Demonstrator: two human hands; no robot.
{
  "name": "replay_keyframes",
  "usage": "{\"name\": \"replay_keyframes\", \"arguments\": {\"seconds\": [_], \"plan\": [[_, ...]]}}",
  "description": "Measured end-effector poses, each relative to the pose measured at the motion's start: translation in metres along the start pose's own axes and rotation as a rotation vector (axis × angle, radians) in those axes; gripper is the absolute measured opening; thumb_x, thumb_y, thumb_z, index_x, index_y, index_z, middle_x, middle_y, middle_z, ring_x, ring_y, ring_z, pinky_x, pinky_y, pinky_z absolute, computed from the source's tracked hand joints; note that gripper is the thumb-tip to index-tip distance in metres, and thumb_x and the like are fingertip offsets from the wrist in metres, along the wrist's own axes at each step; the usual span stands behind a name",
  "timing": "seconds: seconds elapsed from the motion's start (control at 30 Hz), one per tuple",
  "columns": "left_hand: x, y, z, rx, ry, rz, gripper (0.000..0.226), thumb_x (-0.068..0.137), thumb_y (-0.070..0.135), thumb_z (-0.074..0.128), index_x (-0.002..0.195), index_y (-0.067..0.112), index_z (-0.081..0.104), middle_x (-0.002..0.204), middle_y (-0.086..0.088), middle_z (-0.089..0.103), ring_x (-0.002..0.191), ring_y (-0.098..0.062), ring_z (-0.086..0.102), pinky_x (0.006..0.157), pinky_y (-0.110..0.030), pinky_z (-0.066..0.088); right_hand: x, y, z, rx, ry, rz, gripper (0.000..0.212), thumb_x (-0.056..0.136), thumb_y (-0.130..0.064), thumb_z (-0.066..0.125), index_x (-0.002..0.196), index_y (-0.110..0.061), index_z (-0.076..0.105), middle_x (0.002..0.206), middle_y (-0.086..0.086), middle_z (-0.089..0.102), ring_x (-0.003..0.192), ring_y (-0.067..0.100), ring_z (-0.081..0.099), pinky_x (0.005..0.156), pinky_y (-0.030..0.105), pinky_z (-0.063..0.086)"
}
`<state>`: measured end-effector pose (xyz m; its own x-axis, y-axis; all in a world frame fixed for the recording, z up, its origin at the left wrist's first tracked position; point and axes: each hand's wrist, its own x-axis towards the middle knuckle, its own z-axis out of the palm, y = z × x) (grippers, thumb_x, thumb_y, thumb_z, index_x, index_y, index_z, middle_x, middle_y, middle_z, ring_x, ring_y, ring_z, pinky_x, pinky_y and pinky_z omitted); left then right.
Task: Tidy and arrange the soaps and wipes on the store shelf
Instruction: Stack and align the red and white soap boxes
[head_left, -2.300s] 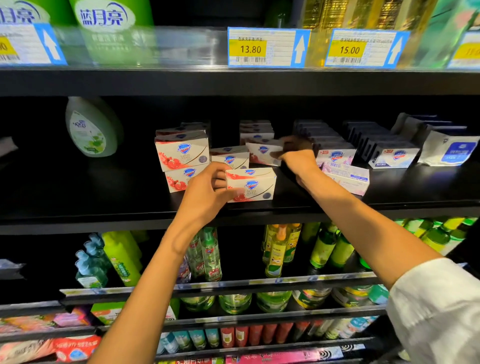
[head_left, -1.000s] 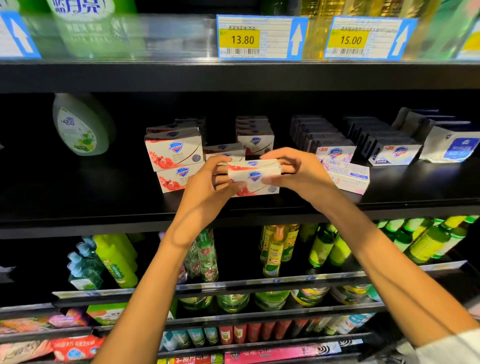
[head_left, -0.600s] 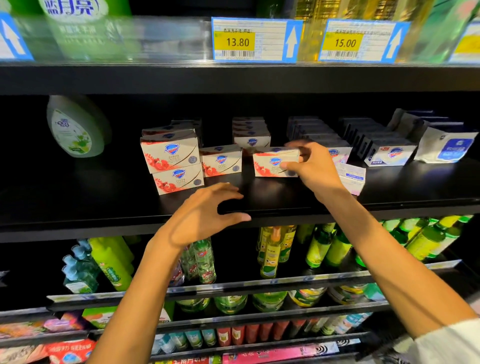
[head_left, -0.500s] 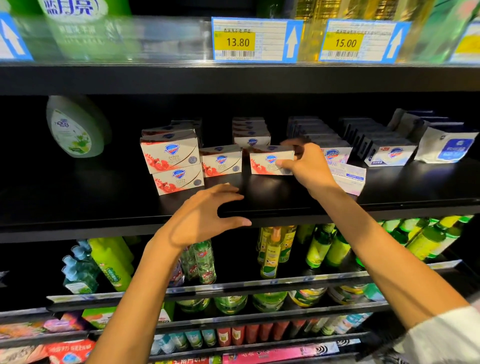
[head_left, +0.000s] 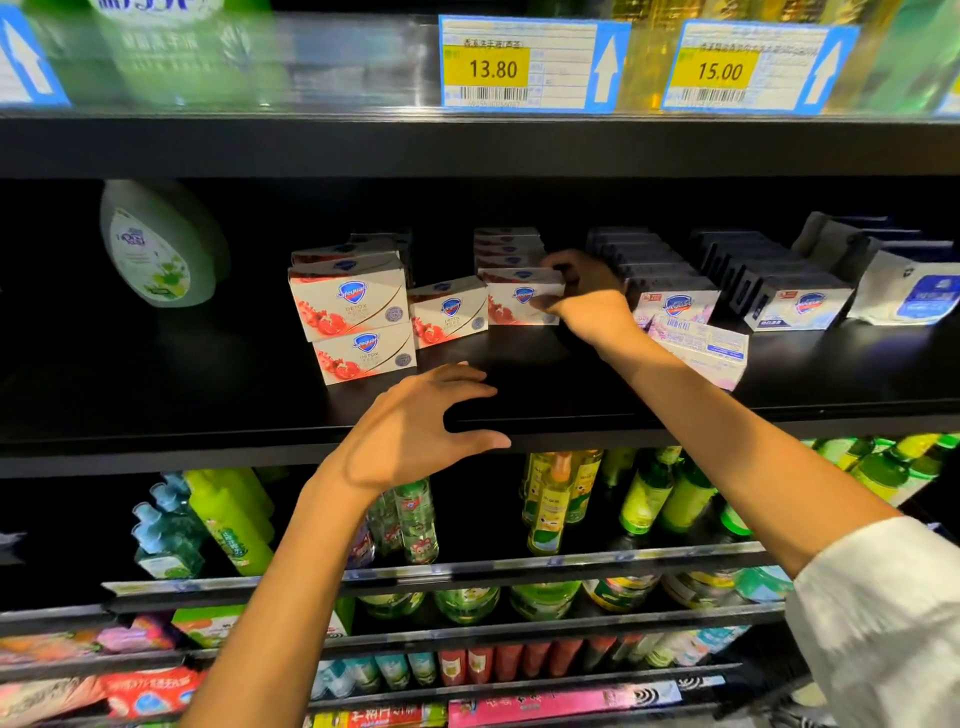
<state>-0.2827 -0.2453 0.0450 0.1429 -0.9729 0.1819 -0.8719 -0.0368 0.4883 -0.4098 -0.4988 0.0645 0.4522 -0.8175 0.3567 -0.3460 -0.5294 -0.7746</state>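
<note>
The left price tag (head_left: 530, 65) on the upper shelf edge shows 13.80 on yellow, with a barcode and a white arrow pointing up. The right price tag (head_left: 756, 70) shows 15.00. The upper soap box (head_left: 349, 302) of the stack carries the words Safeguard and DETOX; the lower soap box (head_left: 366, 353) shows the same words.

Left hand (head_left: 415, 426) is hovering palm-down, fingers spread and loosely arched, thumb out, gripping nothing; bare forearm is rising from lower left. Right hand (head_left: 587, 301) is reaching farther forward, fingers and thumb curling in a pinch; arm is extending from a white sleeve.
</note>
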Motion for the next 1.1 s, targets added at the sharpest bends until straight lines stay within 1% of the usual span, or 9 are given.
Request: {"name": "replay_keyframes", "arguments": {"seconds": [0.23, 0.33, 0.43, 0.5, 0.67, 0.77, 0.87, 1.0, 1.1], "plan": [[-0.001, 0.001, -0.001, 0.003, 0.013, 0.011, 0.066, 0.084, 0.071, 0.069, 0.141, 0.040, 0.061, 0.155, 0.025, 0.044, 0.147, 0.008, 0.027, 0.121, -0.032, 0.028, 0.015, 0.012, 0.010, -0.054, 0.030, -0.016, 0.056, 0.068, -0.010, 0.095, 0.114, -0.017, 0.065, 0.115, 0.011, 0.071, 0.105, 0.029, 0.070, 0.092, 0.047, 0.058], [-0.001, 0.003, -0.001, 0.011, 0.017, 0.015, 0.066, 0.084, 0.071, 0.068, 0.142, 0.039, 0.061, 0.155, 0.025, 0.044, 0.148, 0.008, 0.027, 0.121, -0.032, 0.029, 0.010, 0.011, 0.007, -0.077, 0.031, -0.012, 0.061, 0.066, -0.022, 0.096, 0.115, -0.030, 0.060, 0.122, 0.012, 0.066, 0.111, 0.029, 0.067, 0.098, 0.044, 0.057], [-0.002, 0.003, -0.001, 0.018, 0.034, 0.022, 0.066, 0.084, 0.072, 0.066, 0.141, 0.038, 0.062, 0.153, 0.023, 0.047, 0.146, 0.005, 0.032, 0.120, -0.033, 0.033, -0.007, -0.008, 0.002, -0.217, 0.043, -0.090, 0.061, 0.077, -0.027, 0.088, 0.131, -0.027, 0.059, 0.144, 0.011, 0.048, 0.134, 0.028, 0.048, 0.113, 0.027, 0.040], [-0.003, 0.003, 0.001, -0.015, 0.082, 0.032, 0.063, 0.085, 0.071, 0.065, 0.137, 0.034, 0.066, 0.147, 0.020, 0.053, 0.139, 0.001, 0.044, 0.116, -0.030, 0.039, -0.019, -0.022, 0.000, -0.350, 0.042, -0.221, 0.060, 0.084, -0.026, 0.081, 0.139, -0.026, 0.058, 0.149, 0.010, 0.039, 0.139, 0.029, 0.038, 0.116, 0.031, 0.037], [-0.012, -0.002, 0.004, -0.098, 0.357, 0.105, 0.051, 0.092, 0.061, 0.066, 0.119, 0.019, 0.075, 0.116, 0.010, 0.070, 0.109, -0.006, 0.066, 0.095, -0.036, 0.054, -0.028, -0.052, 0.008, -0.660, 0.003, -0.456, 0.056, 0.081, -0.045, 0.070, 0.134, -0.028, 0.064, 0.132, 0.013, 0.050, 0.123, 0.038, 0.045, 0.099, 0.046, 0.040], [-0.024, -0.005, -0.002, -0.187, 0.581, -0.001, 0.030, 0.094, 0.045, 0.072, 0.107, 0.018, 0.076, 0.105, 0.007, 0.073, 0.098, -0.009, 0.068, 0.090, -0.034, 0.054, -0.024, -0.062, 0.017, -0.685, -0.111, -0.438, 0.064, 0.083, -0.052, 0.072, 0.143, -0.032, 0.059, 0.135, 0.011, 0.048, 0.130, 0.036, 0.040, 0.106, 0.048, 0.039], [-0.034, -0.012, -0.010, -0.242, 0.835, -0.098, 0.016, 0.096, 0.032, 0.074, 0.100, 0.016, 0.071, 0.097, 0.004, 0.069, 0.088, -0.009, 0.065, 0.083, -0.034, 0.054, -0.024, -0.066, 0.026, -0.722, -0.180, -0.443, 0.058, 0.088, -0.058, 0.068, 0.140, -0.036, 0.059, 0.138, 0.008, 0.046, 0.136, 0.034, 0.037, 0.112, 0.049, 0.038], [-0.035, -0.023, -0.021, -0.277, 1.060, -0.168, 0.026, 0.095, 0.028, 0.076, 0.110, 0.014, 0.060, 0.106, -0.003, 0.061, 0.095, -0.018, 0.062, 0.085, -0.047, 0.054, -0.024, -0.066, 0.029, -0.623, -0.169, -0.437, 0.047, 0.082, -0.050, 0.078, 0.124, -0.032, 0.066, 0.130, 0.006, 0.049, 0.131, 0.032, 0.041, 0.111, 0.046, 0.040], [-0.030, -0.024, -0.030, -0.283, 1.103, -0.233, 0.051, 0.092, 0.030, 0.078, 0.133, 0.015, 0.053, 0.123, -0.004, 0.053, 0.108, -0.011, 0.056, 0.094, -0.038, 0.052, -0.024, -0.067, 0.026, -0.582, -0.187, -0.409, 0.048, 0.078, -0.046, 0.084, 0.119, -0.030, 0.064, 0.132, 0.003, 0.051, 0.132, 0.029, 0.041, 0.112, 0.040, 0.039]]}}
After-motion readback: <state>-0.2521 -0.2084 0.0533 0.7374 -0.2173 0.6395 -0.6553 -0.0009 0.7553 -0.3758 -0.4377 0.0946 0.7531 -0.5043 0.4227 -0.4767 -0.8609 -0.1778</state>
